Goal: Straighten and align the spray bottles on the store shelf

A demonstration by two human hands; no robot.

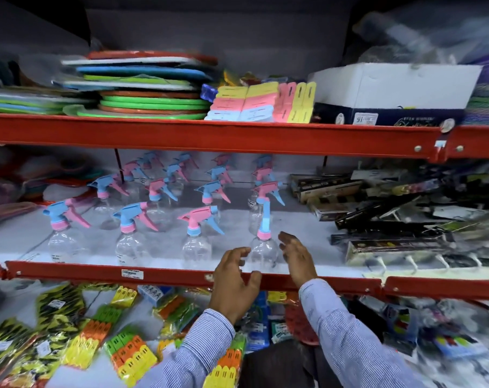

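Clear spray bottles with pink and blue trigger heads stand in rows on the middle shelf, which has a red front rail. The front row holds several bottles: far left, second, third, and the rightmost bottle whose blue head points toward me. My left hand sits just left of that rightmost bottle, fingers spread and curled, not touching it. My right hand is just right of it, fingers apart. Neither hand holds anything. More bottles line up behind.
Dark boxed items lie jumbled on the same shelf to the right. The upper shelf holds stacked coloured plates and a white box. Packs of clothes pegs fill the lower shelf.
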